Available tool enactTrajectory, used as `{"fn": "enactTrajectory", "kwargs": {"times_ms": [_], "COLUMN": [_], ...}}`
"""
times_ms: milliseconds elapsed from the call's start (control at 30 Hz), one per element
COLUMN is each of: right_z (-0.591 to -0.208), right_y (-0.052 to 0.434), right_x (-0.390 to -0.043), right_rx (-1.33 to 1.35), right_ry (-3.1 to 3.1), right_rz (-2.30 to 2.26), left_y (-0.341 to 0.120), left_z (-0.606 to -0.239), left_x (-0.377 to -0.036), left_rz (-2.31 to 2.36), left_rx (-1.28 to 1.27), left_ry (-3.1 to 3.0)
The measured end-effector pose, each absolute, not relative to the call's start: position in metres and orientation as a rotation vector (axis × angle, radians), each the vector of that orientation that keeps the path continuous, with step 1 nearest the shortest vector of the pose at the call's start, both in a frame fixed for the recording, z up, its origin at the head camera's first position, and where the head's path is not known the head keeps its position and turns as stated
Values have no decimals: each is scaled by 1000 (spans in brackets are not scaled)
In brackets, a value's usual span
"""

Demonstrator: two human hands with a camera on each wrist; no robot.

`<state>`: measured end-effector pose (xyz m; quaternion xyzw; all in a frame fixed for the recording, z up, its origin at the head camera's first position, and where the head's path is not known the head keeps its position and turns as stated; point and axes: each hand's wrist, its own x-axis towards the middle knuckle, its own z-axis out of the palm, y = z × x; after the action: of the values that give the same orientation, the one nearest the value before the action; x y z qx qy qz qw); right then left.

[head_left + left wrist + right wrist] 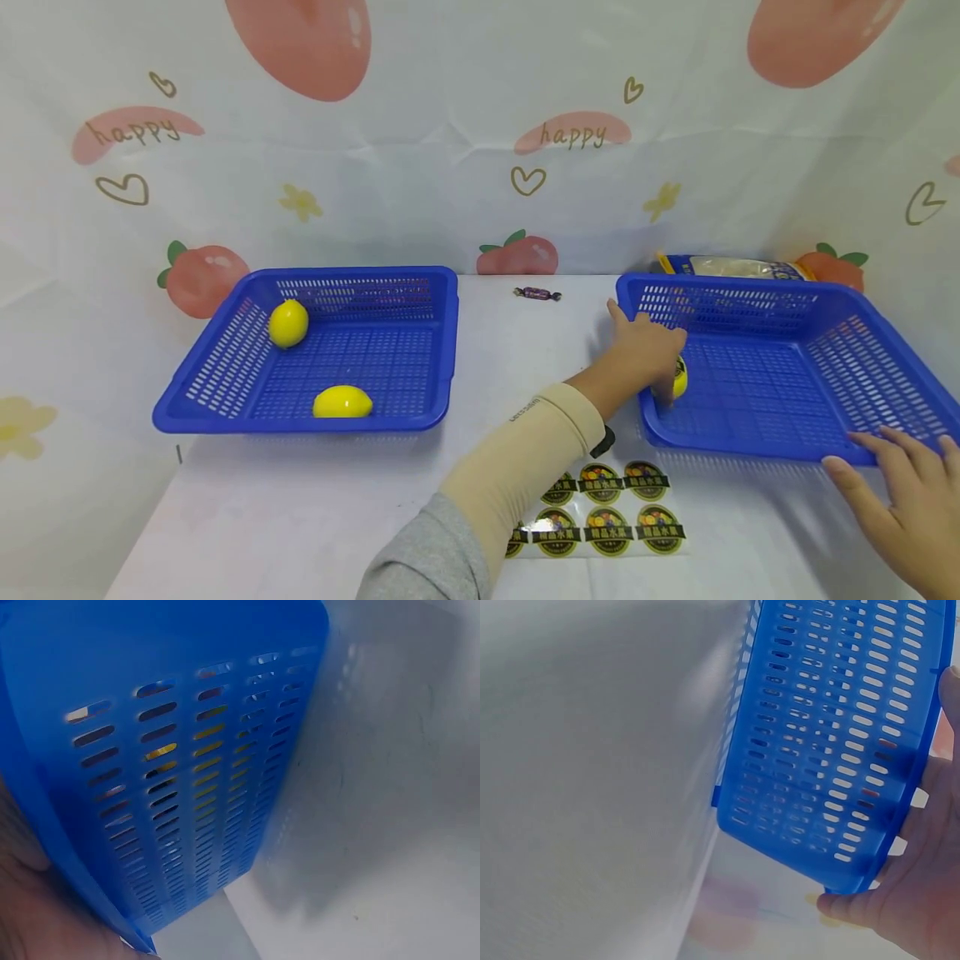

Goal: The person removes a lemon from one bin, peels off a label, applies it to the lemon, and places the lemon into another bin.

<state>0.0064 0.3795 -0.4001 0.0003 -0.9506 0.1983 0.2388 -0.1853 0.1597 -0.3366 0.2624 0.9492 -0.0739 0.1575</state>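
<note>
My left hand point(647, 348) reaches over the left wall of the right-hand blue basket point(742, 454). Its thumb and fingers are at a yellow lemon point(681, 381) with a dark round sticker, partly hidden behind them; one finger points out past the rim. In the left wrist view, yellow shows through the basket wall's slots point(206, 761), and part of my hand point(45, 900) is beside the rim. My right hand point(911, 500) rests with spread, fairly straight fingers on the basket's front right rim. In the right wrist view those fingers touch the rim near a corner point(847, 885).
Another blue basket point(300, 423) on the left holds one lemon point(288, 323) at its back left and a second lemon point(342, 402) near its front. A sticker sheet point(607, 546) lies below my left forearm. Farther back are a wrapped candy point(537, 293) and a blue-and-yellow packet point(738, 267).
</note>
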Motion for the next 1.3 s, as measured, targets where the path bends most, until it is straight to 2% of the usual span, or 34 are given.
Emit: {"fn": "enactTrajectory", "kwargs": {"times_ms": [233,1300], "right_z": [-399,-398], "right_y": [379,378], "right_x": [7,9], "right_rx": [-36,-41], "right_ry": [-2641,-2662], "right_rz": [521,488], "left_y": [163,167], "left_z": [-333,-337], "left_x": [-181,-180], "left_rz": [-383,-315], "left_rx": [717,679], "left_ry": [2701,2693]}}
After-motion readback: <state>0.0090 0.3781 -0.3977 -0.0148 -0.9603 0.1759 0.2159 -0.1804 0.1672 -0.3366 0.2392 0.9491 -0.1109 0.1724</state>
